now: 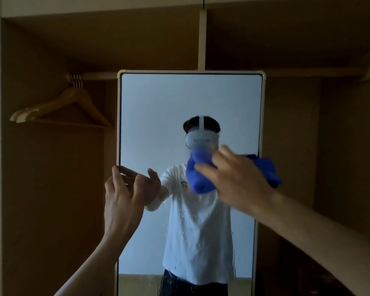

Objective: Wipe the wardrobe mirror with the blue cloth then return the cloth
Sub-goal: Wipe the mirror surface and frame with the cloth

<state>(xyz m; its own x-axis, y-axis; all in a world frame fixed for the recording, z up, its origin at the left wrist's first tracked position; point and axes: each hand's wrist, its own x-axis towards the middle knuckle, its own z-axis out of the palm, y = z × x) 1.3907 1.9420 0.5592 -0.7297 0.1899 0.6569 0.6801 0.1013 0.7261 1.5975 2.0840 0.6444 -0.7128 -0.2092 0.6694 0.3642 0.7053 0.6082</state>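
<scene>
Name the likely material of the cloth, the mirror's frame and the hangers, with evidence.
Blue cloth: soft plush fabric, probably microfibre; it bunches in folds.
Mirror frame: pale, smooth, maybe metal or plastic; rounded corner caps.
Hangers: seemingly wood; tan, matte.

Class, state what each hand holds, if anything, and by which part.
The left hand grips the mirror by its left frame edge. The right hand presses the blue cloth, at its middle, against the glass.
</scene>
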